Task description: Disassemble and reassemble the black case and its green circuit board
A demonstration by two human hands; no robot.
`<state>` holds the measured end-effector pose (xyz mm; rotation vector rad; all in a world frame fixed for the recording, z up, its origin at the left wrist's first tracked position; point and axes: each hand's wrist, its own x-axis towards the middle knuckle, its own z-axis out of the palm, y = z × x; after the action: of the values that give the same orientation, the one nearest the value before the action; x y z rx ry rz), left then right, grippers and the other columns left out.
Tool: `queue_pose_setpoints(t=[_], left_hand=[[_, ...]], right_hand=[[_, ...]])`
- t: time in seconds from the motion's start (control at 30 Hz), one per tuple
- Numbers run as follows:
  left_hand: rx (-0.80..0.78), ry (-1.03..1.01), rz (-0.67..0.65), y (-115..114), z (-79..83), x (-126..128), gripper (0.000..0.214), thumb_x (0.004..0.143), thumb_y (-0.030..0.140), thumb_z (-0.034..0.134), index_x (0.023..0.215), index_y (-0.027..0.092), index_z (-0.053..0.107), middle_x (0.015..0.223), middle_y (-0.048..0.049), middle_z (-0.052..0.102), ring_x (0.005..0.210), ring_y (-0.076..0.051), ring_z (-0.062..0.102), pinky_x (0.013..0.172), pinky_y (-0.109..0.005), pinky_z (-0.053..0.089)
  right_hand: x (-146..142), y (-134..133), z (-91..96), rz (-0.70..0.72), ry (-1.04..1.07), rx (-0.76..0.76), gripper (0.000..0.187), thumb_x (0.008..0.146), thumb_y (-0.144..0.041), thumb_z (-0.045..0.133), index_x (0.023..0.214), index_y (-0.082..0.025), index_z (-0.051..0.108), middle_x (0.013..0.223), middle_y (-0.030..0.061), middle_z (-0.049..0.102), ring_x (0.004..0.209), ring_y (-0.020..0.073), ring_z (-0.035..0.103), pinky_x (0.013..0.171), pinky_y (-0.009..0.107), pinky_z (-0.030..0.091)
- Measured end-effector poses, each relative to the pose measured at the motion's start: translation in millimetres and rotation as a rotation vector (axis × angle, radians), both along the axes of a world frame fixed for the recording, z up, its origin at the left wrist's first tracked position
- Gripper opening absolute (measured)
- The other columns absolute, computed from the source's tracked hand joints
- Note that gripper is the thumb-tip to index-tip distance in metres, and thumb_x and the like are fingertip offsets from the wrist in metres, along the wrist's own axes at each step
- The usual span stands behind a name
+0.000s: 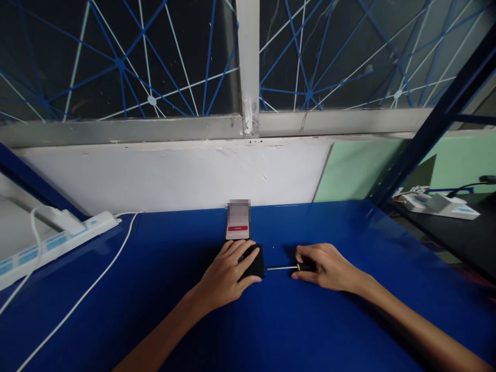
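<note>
A small black box lies on the blue tabletop, gripped by my left hand, whose fingers spread over its top while the thumb presses its near side. In my right hand is a screwdriver with a black handle and a yellow ring, fingers closed round the handle. Its metal shaft lies level and points left, the tip meeting the box's right side. Whether the tip sits in a screw is too small to tell. A tiny shiny bit rests on the table just right of the box.
Behind the box a phone with a lit screen leans upright. A white power strip with a white cable runs along the left. Blue frame posts flank the blue table. Another power strip sits on a dark surface at right.
</note>
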<state>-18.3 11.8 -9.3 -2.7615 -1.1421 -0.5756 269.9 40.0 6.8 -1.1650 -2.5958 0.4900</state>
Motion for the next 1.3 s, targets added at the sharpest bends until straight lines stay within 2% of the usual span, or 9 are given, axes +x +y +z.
queue_pose_setpoints(t=[0.1, 0.23, 0.37, 0.53, 0.73, 0.83, 1.03, 1.17, 1.3], left_hand=[[0.005, -0.001, -0.006, 0.3, 0.5, 0.5, 0.049, 0.092, 0.04, 0.057, 0.134, 0.018, 0.047, 0.132, -0.0142, 0.052, 0.121, -0.031, 0.049, 0.1, -0.052, 0.043], [0.007, 0.003, 0.003, 0.4, 0.9, 0.9, 0.05, 0.091, 0.042, 0.057, 0.134, 0.018, 0.047, 0.133, -0.014, 0.052, 0.121, -0.031, 0.048, 0.1, -0.052, 0.042], [-0.004, 0.004, 0.01, 0.5, 1.0, 1.0, 0.05, 0.091, 0.041, 0.058, 0.134, 0.019, 0.048, 0.132, -0.0135, 0.053, 0.121, -0.031, 0.049, 0.1, -0.051, 0.042], [0.003, -0.001, 0.014, 0.3, 2.0, 0.9, 0.049, 0.091, 0.042, 0.058, 0.133, 0.019, 0.049, 0.132, -0.0135, 0.053, 0.121, -0.031, 0.048, 0.1, -0.051, 0.042], [-0.007, 0.001, 0.017, -0.4, 1.6, 0.9, 0.05, 0.09, 0.041, 0.059, 0.134, 0.019, 0.048, 0.133, -0.0134, 0.052, 0.121, -0.031, 0.048, 0.1, -0.051, 0.042], [-0.016, 0.001, 0.02, -0.2, 1.7, 0.9, 0.052, 0.089, 0.04, 0.061, 0.135, 0.019, 0.048, 0.133, -0.0129, 0.052, 0.122, -0.031, 0.048, 0.101, -0.051, 0.042], [-0.016, -0.002, 0.018, 0.3, 2.3, 0.9, 0.052, 0.09, 0.041, 0.06, 0.135, 0.019, 0.047, 0.133, -0.013, 0.052, 0.121, -0.031, 0.048, 0.099, -0.052, 0.043], [-0.013, 0.006, 0.02, 0.1, 2.0, 0.5, 0.052, 0.09, 0.041, 0.06, 0.134, 0.019, 0.047, 0.133, -0.0133, 0.052, 0.122, -0.031, 0.047, 0.1, -0.052, 0.042], [-0.008, 0.003, 0.019, -0.2, 2.3, -0.3, 0.052, 0.089, 0.041, 0.06, 0.135, 0.02, 0.047, 0.133, -0.013, 0.052, 0.122, -0.031, 0.047, 0.1, -0.051, 0.043]], right_hand=[[-0.6, -0.6, -1.4, -0.006, -0.029, 0.022, 0.029, 0.084, -0.046, 0.062, 0.083, -0.021, 0.048, 0.061, -0.0052, 0.05, 0.051, 0.0106, 0.039, 0.052, 0.024, 0.022], [0.6, -0.5, 0.5, 0.0, 0.009, -0.045, 0.026, 0.086, -0.046, 0.06, 0.089, -0.022, 0.05, 0.056, -0.0069, 0.047, 0.049, 0.0107, 0.041, 0.052, 0.024, 0.024], [3.7, 2.3, 4.4, 0.027, 0.054, -0.118, 0.018, 0.093, -0.039, 0.05, 0.094, -0.021, 0.056, 0.061, -0.0047, 0.053, 0.05, 0.0102, 0.043, 0.052, 0.023, 0.027], [7.3, 7.3, 1.5, 0.026, 0.026, -0.081, 0.024, 0.082, -0.043, 0.065, 0.079, -0.02, 0.059, 0.078, 0.0001, 0.062, 0.062, 0.0118, 0.05, 0.056, 0.024, 0.029], [4.7, 4.6, -0.3, -0.017, 0.018, -0.12, 0.022, 0.081, -0.037, 0.067, 0.081, -0.022, 0.051, 0.055, -0.0078, 0.046, 0.048, 0.009, 0.037, 0.05, 0.023, 0.022], [3.3, 1.8, 3.7, -0.01, 0.031, -0.115, 0.023, 0.082, -0.042, 0.064, 0.087, -0.022, 0.053, 0.053, -0.0081, 0.044, 0.046, 0.009, 0.037, 0.049, 0.023, 0.022], [5.7, 4.2, 8.9, 0.04, 0.089, -0.111, 0.023, 0.093, -0.039, 0.049, 0.088, -0.02, 0.062, 0.068, -0.0013, 0.059, 0.055, 0.0105, 0.047, 0.055, 0.024, 0.03], [7.9, 8.1, 8.4, 0.051, 0.092, -0.139, 0.028, 0.089, -0.043, 0.057, 0.08, -0.019, 0.066, 0.074, 0.0012, 0.062, 0.061, 0.0117, 0.052, 0.056, 0.024, 0.032], [8.0, 8.6, 6.2, -0.015, 0.101, -0.162, 0.028, 0.078, -0.046, 0.07, 0.08, -0.019, 0.061, 0.07, -0.0021, 0.059, 0.057, 0.0103, 0.047, 0.054, 0.023, 0.031]])
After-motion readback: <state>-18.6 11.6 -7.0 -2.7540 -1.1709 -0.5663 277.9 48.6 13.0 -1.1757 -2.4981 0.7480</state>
